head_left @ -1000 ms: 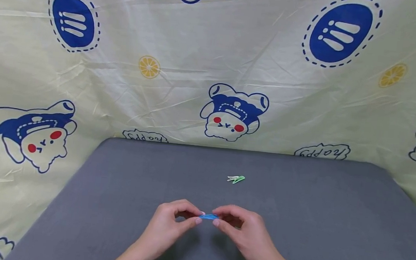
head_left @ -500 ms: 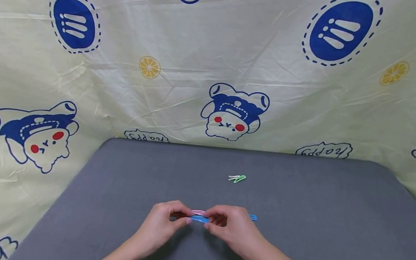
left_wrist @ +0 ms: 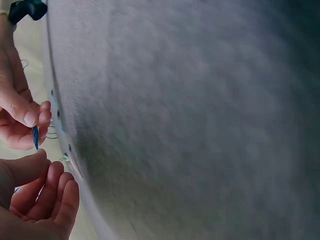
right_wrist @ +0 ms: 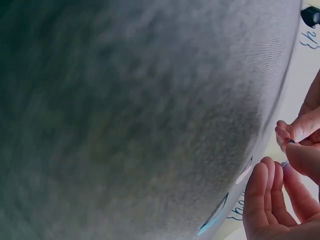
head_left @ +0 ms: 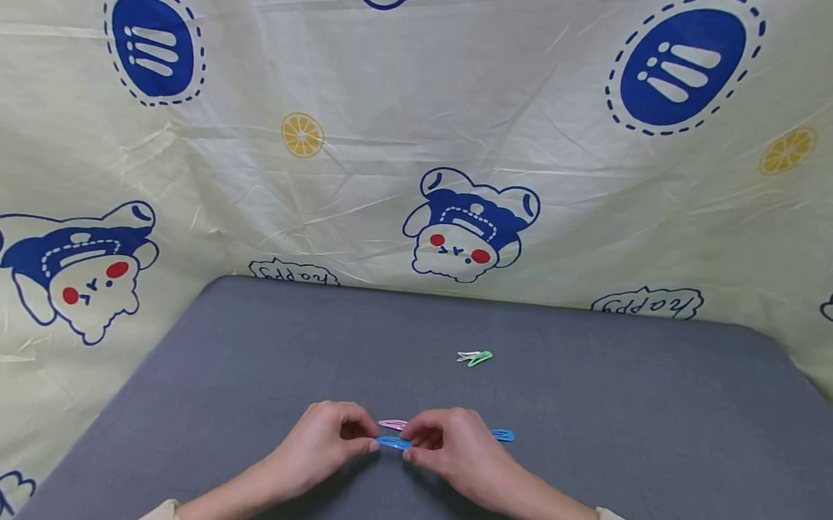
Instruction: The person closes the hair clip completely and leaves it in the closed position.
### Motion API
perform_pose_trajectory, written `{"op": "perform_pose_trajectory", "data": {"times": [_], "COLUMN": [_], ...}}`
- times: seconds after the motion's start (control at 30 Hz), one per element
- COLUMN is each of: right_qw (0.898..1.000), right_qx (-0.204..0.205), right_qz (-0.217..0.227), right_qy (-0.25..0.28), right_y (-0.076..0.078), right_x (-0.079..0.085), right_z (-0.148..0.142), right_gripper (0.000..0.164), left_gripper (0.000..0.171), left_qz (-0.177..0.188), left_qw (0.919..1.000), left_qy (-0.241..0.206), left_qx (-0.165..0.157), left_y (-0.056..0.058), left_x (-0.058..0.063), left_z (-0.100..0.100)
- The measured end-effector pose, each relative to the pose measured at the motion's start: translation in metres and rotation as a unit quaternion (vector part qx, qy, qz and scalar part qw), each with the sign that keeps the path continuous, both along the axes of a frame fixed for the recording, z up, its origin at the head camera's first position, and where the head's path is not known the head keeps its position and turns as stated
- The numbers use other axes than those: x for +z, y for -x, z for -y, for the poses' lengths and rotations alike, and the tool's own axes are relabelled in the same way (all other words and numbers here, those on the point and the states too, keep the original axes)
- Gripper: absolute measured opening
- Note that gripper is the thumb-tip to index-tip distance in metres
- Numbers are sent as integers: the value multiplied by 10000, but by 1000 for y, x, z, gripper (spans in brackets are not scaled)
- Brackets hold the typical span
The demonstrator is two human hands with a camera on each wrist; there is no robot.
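Note:
A blue snap hair clip spans the gap between my two hands, held by its ends. My left hand pinches its left end between thumb and fingers, and my right hand grips the other end the same way. Seen from the left wrist, the clip shows edge-on between the fingertips. Just behind my fingers lies a pink snap clip on the table, its right part covered by my right hand. A second blue clip pokes out beyond that hand's back, partly hidden.
Farther back on the grey table lie a green clip and a white clip, touching or overlapping in this view. A printed cloth hangs behind the table's far edge.
Both hands have shifted left and slightly nearer with the blue clip between them. The pink clip and the second blue clip, mostly hidden before, now show behind the hands.

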State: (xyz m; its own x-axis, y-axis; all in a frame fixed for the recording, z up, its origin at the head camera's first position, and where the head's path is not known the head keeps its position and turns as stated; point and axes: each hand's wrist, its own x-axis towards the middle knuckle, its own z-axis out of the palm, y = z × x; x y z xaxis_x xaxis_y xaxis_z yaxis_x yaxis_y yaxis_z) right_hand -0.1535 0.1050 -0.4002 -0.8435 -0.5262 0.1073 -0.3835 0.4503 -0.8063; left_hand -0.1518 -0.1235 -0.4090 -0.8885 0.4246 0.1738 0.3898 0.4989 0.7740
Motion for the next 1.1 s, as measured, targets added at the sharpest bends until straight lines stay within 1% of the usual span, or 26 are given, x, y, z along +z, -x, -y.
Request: {"op": "perform_pose_trajectory", "data": {"times": [0.1,0.17,0.37,0.53,0.67,0.83,1.1], "right_qw": [9999,9998,9990,9984,9975,9967,9971], "right_qx": [91,125,199,208,222,252,282], "right_qz": [23,29,49,-72,-170,-218,-91], "right_qy": [-92,-176,-389,-529,-653,-742,-695], "right_y": [3,4,9,13,15,18,19], "right_x": [-3,-4,-9,-11,-12,-12,-14], "right_z": [0,1,3,5,6,7,7], "right_gripper": [10,10,10,11,12,12,12], "left_gripper": [8,7,5,7,7,7,13], "left_qz": [156,175,35,-88,-118,-187,-126], "left_qw": [9998,9995,9987,9979,9970,9966,9975], "left_qy": [99,193,396,461,552,635,603], "left_qx": [-111,-173,-330,-449,-521,-482,-335], "left_y": [3,5,11,16,18,20,19], "left_x": [-2,-4,-7,-8,-9,-11,-12], "left_z": [1,2,3,2,2,2,2]}}
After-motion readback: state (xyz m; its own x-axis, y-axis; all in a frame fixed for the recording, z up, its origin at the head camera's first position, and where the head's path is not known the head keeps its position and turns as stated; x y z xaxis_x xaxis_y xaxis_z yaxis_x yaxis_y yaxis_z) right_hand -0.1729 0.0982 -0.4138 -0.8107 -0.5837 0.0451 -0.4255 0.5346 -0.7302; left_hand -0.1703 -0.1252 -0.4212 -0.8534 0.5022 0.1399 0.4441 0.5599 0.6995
